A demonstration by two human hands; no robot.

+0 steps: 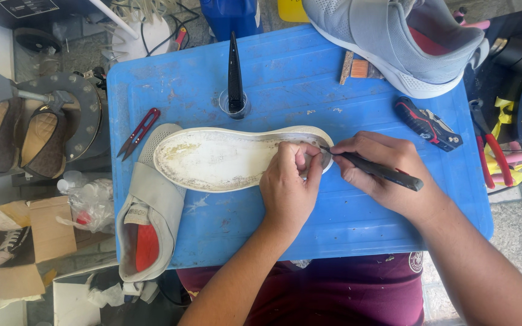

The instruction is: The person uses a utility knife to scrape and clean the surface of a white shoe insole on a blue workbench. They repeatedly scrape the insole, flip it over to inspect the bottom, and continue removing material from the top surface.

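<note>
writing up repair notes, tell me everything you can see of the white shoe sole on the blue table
The detached white rubber-like shoe sole lies flat on the blue plastic table, inner face up, lengthwise left to right. Its inside is stained with yellowish-brown residue, the raised rim cleaner. The left hand presses down its right end, where the right hand sets the tip of a slim black-handled tool. Its left end lies against the grey shoe upper.
</note>
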